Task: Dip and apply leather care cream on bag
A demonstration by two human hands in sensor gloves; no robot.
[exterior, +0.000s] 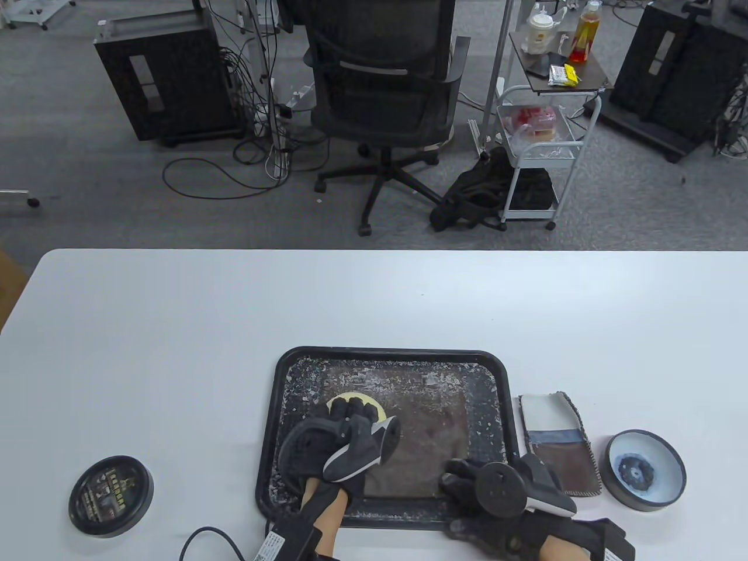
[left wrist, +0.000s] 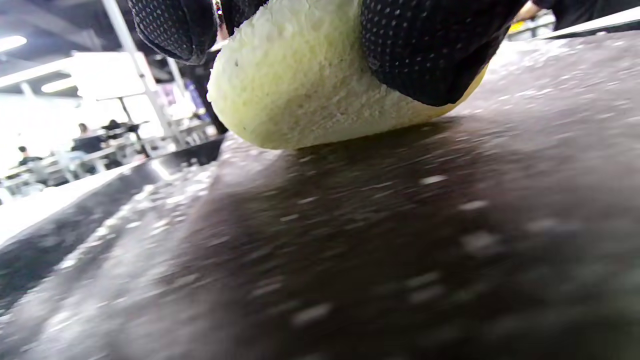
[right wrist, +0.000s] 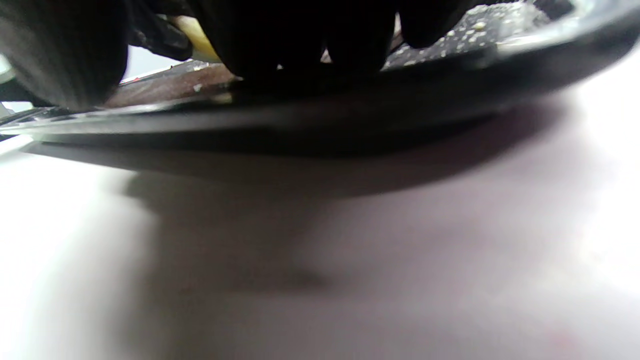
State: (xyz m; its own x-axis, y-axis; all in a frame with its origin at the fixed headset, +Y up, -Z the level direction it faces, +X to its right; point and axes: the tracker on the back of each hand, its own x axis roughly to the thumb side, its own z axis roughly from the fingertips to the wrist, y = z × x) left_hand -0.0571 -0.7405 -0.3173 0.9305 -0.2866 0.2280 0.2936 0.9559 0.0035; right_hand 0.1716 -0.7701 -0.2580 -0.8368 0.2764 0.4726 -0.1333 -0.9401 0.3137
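A flat dark brown leather bag lies in a black tray speckled with white flecks. My left hand grips a round pale yellow sponge and presses it on the bag's far left part. In the left wrist view the sponge touches the leather under my fingertips. My right hand curls its fingers over the tray's near right rim; in the right wrist view the fingers lie on that rim. An open cream tin stands right of the tray.
The tin's black lid lies at the near left. A small leather pouch lies between the tray and the tin. Beyond the table's far edge stand an office chair and a white cart.
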